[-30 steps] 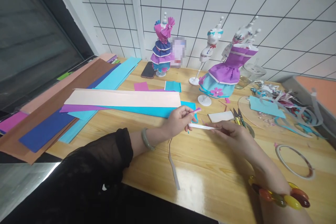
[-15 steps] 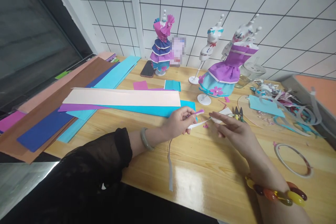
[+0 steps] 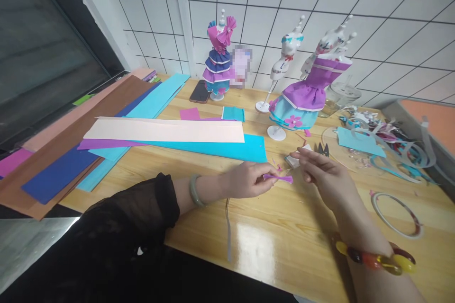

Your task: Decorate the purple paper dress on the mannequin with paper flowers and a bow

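Observation:
My left hand (image 3: pixel 249 180) is closed in a pinch on a small purple paper bow (image 3: pixel 279 178), gathered at its middle with fanned ends. Below that wrist a narrow whitish ribbon (image 3: pixel 228 232) trails over the table. My right hand (image 3: pixel 323 175) is closed with its fingertips together, just right of the bow; whatever thin thing they hold is too blurred to name. Behind those fingertips lies a small pale flat piece (image 3: pixel 296 156), beside dark-tipped snips (image 3: pixel 323 149). Small pink scraps (image 3: pixel 279 168) lie near the bow.
Long paper strips, including a cream one (image 3: pixel 167 130), cover the left side. A dressed mannequin (image 3: pixel 217 64), another in purple and turquoise (image 3: pixel 302 94), and a phone (image 3: pixel 199 91) stand or lie at the back. Ribbon scraps (image 3: pixel 401 151) and a ribbon ring (image 3: pixel 397 215) are at right.
The left hand has turned and moved slightly right and down, bringing the purple bow sideways. The white strip stretched between the hands is no longer visible there. The right hand has shifted slightly right.

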A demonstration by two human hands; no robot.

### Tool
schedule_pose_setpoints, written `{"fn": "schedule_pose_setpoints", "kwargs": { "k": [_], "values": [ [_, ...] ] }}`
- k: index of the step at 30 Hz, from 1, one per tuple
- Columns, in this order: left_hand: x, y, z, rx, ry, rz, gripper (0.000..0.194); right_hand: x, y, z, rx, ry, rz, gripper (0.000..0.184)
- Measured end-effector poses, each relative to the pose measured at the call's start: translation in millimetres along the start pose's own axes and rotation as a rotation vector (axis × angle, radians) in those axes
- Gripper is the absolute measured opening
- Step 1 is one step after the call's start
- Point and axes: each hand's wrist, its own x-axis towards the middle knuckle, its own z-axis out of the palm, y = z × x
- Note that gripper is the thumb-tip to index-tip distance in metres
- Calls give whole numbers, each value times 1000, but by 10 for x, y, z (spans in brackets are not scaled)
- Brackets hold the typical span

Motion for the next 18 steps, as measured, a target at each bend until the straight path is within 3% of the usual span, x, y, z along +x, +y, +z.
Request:
{"fn": "schedule_pose_setpoints", "kwargs": {
  "k": [3, 7, 12, 18],
  "values": [
    [-12, -36, 38, 153, -45, 156, 23, 16, 60, -12, -372, 29, -116, 33],
    [-50, -111, 120, 358, -81, 370, 24, 52, 128, -67, -580, -167, -238, 35],
    [-76, -157, 156, 477, -75, 476, 23, 55, 150, -133, -634, -278, -303, 32],
    [-82, -125, 147, 467, -103, 523, 24, 42, 152, -118, -540, -273, -322, 25]
  ]
}}
